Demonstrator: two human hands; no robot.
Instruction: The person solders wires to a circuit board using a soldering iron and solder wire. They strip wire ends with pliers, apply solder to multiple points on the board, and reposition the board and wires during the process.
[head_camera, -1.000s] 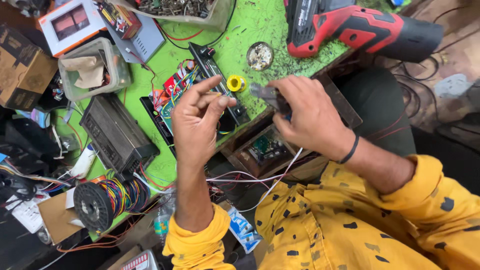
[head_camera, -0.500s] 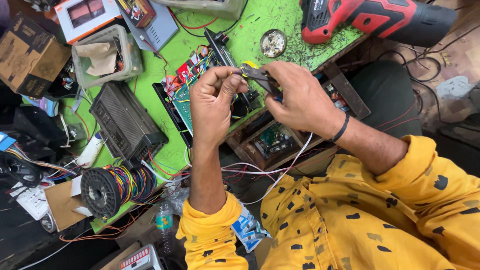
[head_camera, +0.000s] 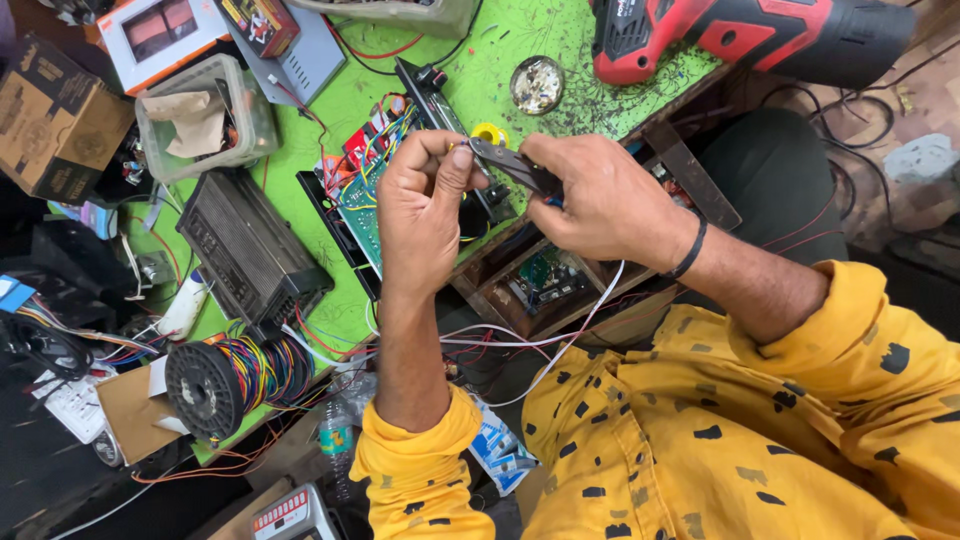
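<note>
Green cluttered workbench (head_camera: 500, 60), left hand (head_camera: 425, 215) pinching something small, right hand (head_camera: 600, 200) gripping pliers (head_camera: 510, 165).

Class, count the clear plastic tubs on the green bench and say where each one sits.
2: one tub holding crumpled brown paper at the bench's left edge; another tub cut off by the picture's top edge. Clutter may hide others.

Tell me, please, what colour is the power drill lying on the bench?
Red and black power drill, clearest in the head view.

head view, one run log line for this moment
left hand: pinches thin wire | right hand: grips dark metal pliers | below: green circuit board
</note>
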